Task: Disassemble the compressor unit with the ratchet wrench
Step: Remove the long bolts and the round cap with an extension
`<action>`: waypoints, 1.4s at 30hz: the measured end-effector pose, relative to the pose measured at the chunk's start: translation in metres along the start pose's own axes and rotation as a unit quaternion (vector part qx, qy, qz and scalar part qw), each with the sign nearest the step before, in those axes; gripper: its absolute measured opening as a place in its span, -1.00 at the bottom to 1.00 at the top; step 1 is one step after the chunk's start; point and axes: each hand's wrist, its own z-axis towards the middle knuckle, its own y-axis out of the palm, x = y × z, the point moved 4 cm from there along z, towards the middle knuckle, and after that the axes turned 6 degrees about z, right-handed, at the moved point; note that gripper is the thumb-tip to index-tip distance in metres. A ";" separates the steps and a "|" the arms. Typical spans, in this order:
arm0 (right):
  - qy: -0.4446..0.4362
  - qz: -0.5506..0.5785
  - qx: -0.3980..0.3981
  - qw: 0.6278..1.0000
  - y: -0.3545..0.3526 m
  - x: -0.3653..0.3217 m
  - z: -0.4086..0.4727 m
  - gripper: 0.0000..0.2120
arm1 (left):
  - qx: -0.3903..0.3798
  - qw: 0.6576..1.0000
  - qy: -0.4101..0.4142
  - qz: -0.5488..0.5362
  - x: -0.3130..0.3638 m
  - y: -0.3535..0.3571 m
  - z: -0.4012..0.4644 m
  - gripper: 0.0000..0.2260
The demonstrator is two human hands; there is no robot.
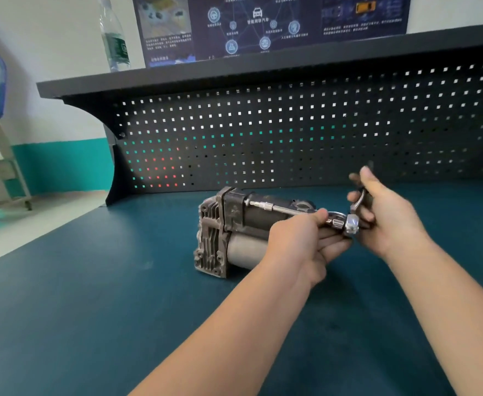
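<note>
Compressor (228,232) on bench (91,295), pegboard (291,132) behind, bottle (114,38) on shelf (177,74) above-L.

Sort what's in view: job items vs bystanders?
Job: compressor unit; ratchet wrench with extension bar; left hand steadying the bar; right hand on the handle.
Bystanders: water bottle, poster, pegboard.

Glossy chrome ratchet wrench (351,222), dull cast-metal compressor unit (223,230), matt blue bench mat (91,310).

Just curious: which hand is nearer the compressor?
Left. The left hand lies against the compressor, pinching the wrench's extension bar; the right hand grips the handle, farther right.
</note>
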 end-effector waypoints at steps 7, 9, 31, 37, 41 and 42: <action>-0.410 -0.192 -0.210 0.866 0.033 -0.039 -0.049 -0.67 | -0.064 0.998 0.015 -0.025 0.000 0.002 0.002 -0.86; -0.421 -0.186 -0.202 0.864 0.031 -0.036 -0.052 -0.68 | -0.066 0.997 0.020 -0.034 -0.001 0.000 0.002 -0.85; -0.432 -0.208 -0.160 0.863 0.026 -0.038 -0.057 -0.80 | -0.049 0.994 0.062 -0.078 -0.009 -0.003 0.002 -0.92; -0.426 -0.242 -0.207 0.847 0.022 -0.042 -0.059 -0.89 | -0.051 0.993 0.044 -0.096 -0.007 0.000 0.002 -0.94; -0.429 -0.234 -0.232 0.841 0.022 -0.042 -0.057 -0.84 | -0.060 0.994 0.052 -0.074 -0.003 0.002 0.003 -0.87; -0.429 -0.234 -0.233 0.841 0.021 -0.041 -0.056 -0.83 | -0.061 0.994 0.054 -0.068 -0.003 0.002 0.004 -0.86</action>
